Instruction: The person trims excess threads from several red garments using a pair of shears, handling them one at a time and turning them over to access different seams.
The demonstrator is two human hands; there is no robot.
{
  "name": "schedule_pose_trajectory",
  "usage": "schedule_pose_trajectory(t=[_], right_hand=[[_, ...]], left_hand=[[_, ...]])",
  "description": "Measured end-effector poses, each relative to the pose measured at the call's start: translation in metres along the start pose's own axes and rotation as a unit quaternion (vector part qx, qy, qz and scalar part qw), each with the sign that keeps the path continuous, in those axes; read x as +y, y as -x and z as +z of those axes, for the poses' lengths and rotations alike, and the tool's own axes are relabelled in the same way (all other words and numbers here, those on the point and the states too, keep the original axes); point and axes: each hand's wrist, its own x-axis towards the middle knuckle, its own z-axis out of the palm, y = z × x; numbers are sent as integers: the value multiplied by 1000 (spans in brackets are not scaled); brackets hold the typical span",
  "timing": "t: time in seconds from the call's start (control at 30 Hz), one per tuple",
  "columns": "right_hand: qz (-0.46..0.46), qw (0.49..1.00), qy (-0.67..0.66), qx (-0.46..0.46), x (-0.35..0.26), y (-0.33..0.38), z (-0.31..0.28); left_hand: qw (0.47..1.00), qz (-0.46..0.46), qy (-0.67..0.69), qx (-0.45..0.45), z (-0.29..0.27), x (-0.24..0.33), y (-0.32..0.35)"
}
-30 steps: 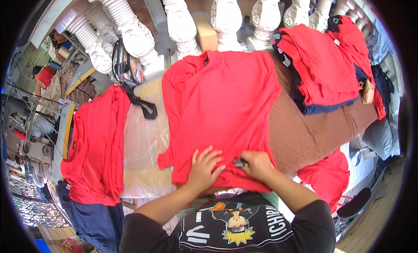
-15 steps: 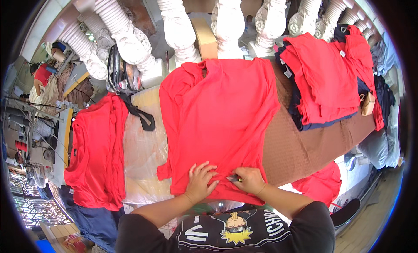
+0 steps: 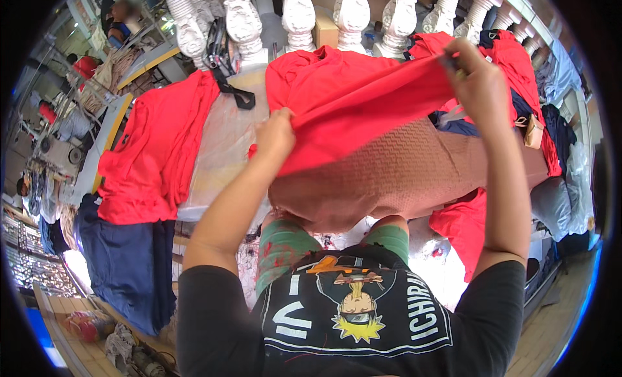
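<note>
left hand [image 3: 275, 134]: raised, grip closed, arm bent | right hand [image 3: 478, 79]: raised higher, grip pinched, arm extended

Red shirt [image 3: 363, 105]: matt knit cloth, soft, creased where lifted. Table cover [image 3: 402, 176] beneath it: brown cloth, coarse woven texture. At 9 o'clock, sheet [image 3: 220, 150]: clear glossy plastic. At 12 o'clock, balusters [image 3: 298, 17]: white, matt, rough stone-like finish.
</note>
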Motion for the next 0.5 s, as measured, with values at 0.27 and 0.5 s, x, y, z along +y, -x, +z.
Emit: schedule_pose_trajectory(t=[0.27, 0.5], right_hand=[[72, 980, 181, 28, 106, 20, -65], [38, 992, 108, -49, 215, 9, -135]], left_hand=[[992, -108, -28, 50, -139, -111, -30], [934, -7, 355, 34, -311, -27, 16]])
